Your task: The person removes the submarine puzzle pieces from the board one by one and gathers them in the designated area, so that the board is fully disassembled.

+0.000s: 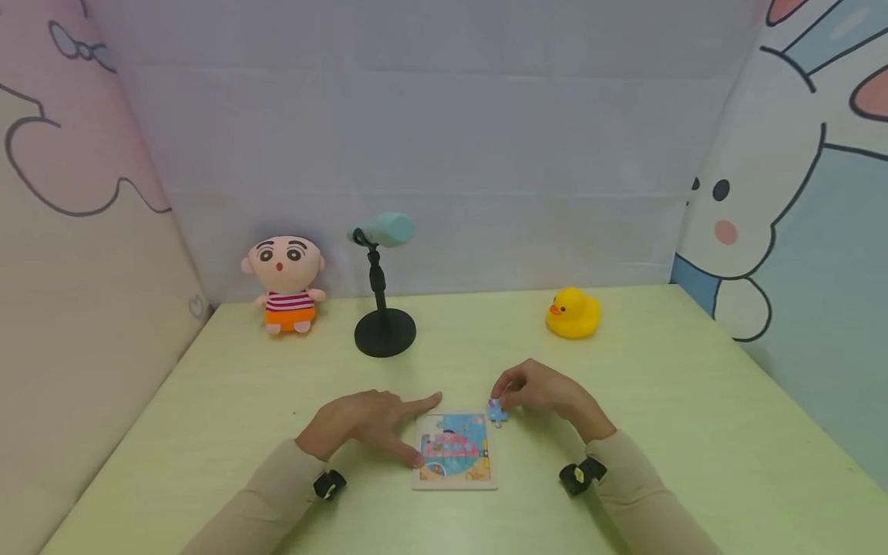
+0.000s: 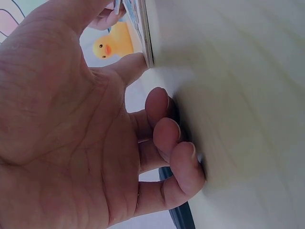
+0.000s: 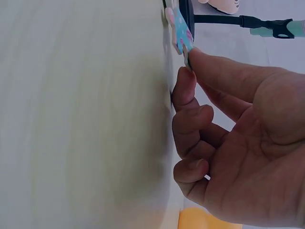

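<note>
A small jigsaw board [image 1: 454, 486] with a pale frame and a blue-and-pink picture lies on the table. At its left side, my left hand [image 1: 375, 420] has thumb and index finger spread along the board, the thumb over the lower left edge. The left wrist view shows the other fingers [image 2: 167, 136] bent loosely by the tabletop, with nothing in the palm. Just beyond the board's upper right corner, my right hand [image 1: 544, 389] pinches a light blue puzzle piece [image 1: 496, 412] between thumb and index finger. Its remaining fingers [image 3: 190, 119] curl inward.
At the back left a plush doll [image 1: 284, 285] sits beside a black stand [image 1: 385, 333] that carries a mint-green cylinder [image 1: 388, 230]. A yellow rubber duck [image 1: 573, 313] is at the back right. Walls [image 1: 430, 139] enclose the table's back and sides.
</note>
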Demonstrator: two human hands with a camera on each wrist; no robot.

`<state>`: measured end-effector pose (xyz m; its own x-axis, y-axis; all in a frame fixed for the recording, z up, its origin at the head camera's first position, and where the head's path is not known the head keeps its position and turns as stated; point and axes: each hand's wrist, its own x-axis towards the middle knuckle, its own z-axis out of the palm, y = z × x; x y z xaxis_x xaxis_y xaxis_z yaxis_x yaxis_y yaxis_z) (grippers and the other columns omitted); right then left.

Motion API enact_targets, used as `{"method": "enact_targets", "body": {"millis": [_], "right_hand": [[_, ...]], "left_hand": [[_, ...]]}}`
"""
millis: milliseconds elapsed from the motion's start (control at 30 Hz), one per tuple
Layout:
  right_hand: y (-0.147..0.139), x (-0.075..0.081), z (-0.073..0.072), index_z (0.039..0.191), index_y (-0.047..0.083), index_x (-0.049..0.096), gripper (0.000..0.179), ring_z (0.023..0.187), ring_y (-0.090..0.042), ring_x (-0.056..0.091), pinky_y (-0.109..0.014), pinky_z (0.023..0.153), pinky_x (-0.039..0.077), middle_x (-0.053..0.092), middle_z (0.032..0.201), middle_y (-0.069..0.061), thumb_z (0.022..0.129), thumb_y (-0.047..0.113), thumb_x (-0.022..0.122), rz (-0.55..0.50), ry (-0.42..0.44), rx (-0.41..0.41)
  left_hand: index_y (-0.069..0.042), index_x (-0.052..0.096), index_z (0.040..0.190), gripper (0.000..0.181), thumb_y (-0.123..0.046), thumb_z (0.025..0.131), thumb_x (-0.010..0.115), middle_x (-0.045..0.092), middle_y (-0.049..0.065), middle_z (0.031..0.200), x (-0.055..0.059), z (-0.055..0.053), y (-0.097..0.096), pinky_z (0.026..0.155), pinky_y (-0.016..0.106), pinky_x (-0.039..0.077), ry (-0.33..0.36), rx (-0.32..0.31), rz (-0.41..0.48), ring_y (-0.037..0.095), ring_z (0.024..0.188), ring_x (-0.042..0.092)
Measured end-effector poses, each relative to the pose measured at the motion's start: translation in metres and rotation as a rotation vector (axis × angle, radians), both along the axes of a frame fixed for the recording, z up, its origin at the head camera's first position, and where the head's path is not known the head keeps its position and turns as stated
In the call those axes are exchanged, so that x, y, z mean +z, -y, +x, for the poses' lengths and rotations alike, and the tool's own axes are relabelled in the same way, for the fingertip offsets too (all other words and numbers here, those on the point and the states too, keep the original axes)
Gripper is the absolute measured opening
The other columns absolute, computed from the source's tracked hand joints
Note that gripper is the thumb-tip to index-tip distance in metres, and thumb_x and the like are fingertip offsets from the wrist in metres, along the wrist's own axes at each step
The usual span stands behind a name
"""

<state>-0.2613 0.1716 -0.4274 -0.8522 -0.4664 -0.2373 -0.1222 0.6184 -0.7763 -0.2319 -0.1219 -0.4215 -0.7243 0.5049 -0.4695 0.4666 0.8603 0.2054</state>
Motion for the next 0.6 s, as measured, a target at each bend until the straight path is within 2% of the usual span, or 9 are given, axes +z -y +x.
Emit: {"method": "enact_targets", "body": {"millis": [100,267,433,600], "right_hand": [[-0.003,-0.002,-0.001,0.094,0.007,0.074,0.005,0.08,-0.019,0.048,-0.031,0.07,0.037,0.062,0.086,-0.003,0.091,0.004,0.071,0.024,-0.004,-0.005],[-0.012,-0.002,-0.004,0.092,0.005,0.074,0.004,0.079,-0.019,0.046,-0.032,0.07,0.036,0.064,0.085,-0.003,0.09,0.003,0.071,0.044,-0.034,-0.002],[-0.017,-0.004,-0.008,0.092,0.004,0.074,0.005,0.081,-0.018,0.048,-0.032,0.074,0.037,0.069,0.088,-0.002,0.09,0.002,0.07,0.061,-0.042,0.008],[-0.016,-0.003,-0.01,0.092,0.006,0.075,0.006,0.084,-0.019,0.049,-0.032,0.076,0.039,0.07,0.092,-0.001,0.091,0.003,0.07,0.099,-0.055,-0.007]], "left_hand": [[-0.039,0.024,0.159,0.093,-0.065,0.082,0.069,0.057,0.0,0.088,-0.001,0.001,0.002,0.087,0.039,0.045,0.006,-0.011,0.019,0.015,0.09,0.055],[-0.037,0.024,0.159,0.092,-0.064,0.083,0.07,0.057,0.001,0.087,-0.002,0.001,0.003,0.09,0.039,0.045,-0.01,-0.022,0.03,0.016,0.093,0.056],[-0.039,0.022,0.159,0.091,-0.064,0.084,0.069,0.056,0.001,0.086,-0.002,-0.001,0.002,0.088,0.039,0.045,0.008,0.012,0.036,0.015,0.093,0.055],[-0.04,0.023,0.159,0.09,-0.062,0.085,0.069,0.057,0.001,0.088,-0.001,-0.001,0.001,0.091,0.04,0.044,0.02,0.036,0.042,0.016,0.097,0.056]]}}
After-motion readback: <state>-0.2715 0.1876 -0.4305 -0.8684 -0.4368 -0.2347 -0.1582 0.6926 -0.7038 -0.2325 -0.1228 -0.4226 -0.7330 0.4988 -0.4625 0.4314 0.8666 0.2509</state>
